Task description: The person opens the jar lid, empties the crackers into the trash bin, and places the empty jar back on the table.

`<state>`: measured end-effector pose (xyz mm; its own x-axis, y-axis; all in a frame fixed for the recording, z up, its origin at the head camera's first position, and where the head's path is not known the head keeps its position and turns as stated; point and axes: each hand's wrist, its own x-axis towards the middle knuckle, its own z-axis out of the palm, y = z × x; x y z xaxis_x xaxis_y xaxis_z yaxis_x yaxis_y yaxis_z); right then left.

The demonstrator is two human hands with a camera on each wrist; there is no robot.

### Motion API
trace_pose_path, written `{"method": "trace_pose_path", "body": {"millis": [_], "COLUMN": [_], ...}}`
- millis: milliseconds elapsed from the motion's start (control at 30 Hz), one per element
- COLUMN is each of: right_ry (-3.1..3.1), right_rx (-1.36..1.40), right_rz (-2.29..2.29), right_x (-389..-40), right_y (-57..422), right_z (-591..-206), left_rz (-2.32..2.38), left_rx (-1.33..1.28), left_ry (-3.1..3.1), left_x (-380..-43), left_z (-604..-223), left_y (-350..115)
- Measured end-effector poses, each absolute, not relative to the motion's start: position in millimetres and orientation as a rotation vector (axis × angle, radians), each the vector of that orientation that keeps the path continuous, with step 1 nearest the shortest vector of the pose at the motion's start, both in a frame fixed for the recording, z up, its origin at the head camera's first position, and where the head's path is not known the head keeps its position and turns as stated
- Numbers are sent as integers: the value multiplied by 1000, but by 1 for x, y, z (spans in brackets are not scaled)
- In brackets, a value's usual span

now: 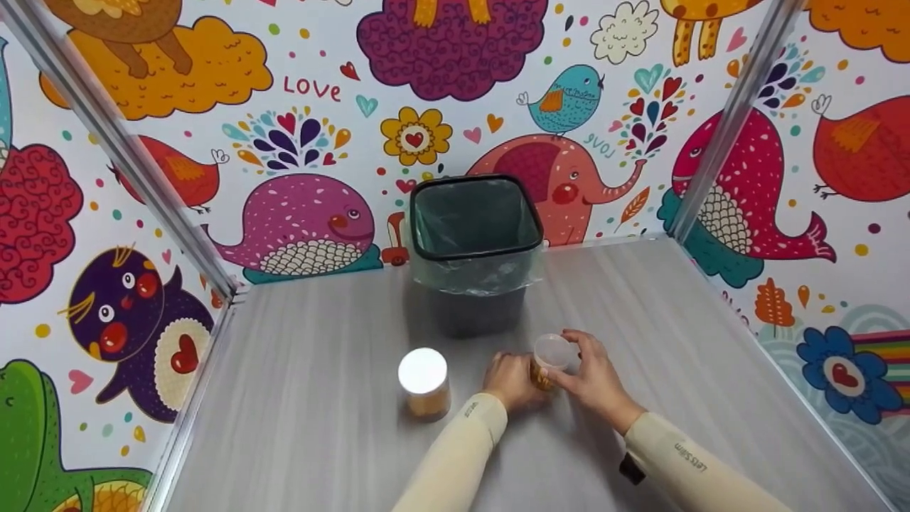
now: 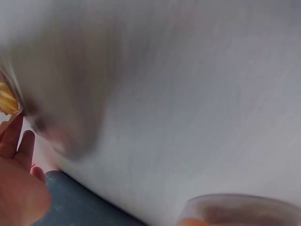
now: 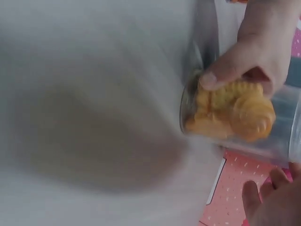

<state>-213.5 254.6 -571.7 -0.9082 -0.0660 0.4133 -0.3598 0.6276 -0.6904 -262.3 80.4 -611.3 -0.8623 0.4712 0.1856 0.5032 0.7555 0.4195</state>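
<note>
A clear plastic jar point(image 1: 542, 375) with orange-yellow shell-shaped snack pieces inside is between both hands, just above or on the table. My left hand point(image 1: 515, 380) grips its lower part; in the right wrist view that thumb presses over the snack pieces point(image 3: 253, 120). Around the jar's pale round top, my right hand point(image 1: 596, 377) has its thumb in front and fingers behind. Those right fingers point(image 3: 254, 195) reach toward the jar's end in the right wrist view. To the left stands a second jar point(image 1: 426, 400) with a white lid point(image 1: 423, 370) and orange contents.
A dark bin point(image 1: 466, 306) lined with a clear bag stands behind the jars. The grey wood-grain table point(image 1: 313, 398) meets cartoon-printed walls point(image 1: 306, 213) at the back and sides. Metal posts point(image 1: 732, 128) rise at the corners.
</note>
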Motion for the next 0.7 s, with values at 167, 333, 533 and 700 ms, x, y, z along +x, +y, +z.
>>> {"method": "trace_pose_path", "body": {"millis": [167,333,533,700], "right_ry": [-2578,-2745,-2874,-2791], "right_rx": [445,783,952,757], "right_rz": [1178,1245,1253,1274], "right_x": [-220,-238,-249,-238], "right_y": [264,285,293,286], "right_z": [-563,-541,-530,-539], "left_rz": [-743,-752,-759,-758], "left_rx": [-823,-821,-814,-814], "left_ry": [-2857,-2854,-2880,-2871], "left_x": [-265,-266,-264,-264], "left_z": [-613,-612,-611,-611], "left_y": [79,79,80,79]}}
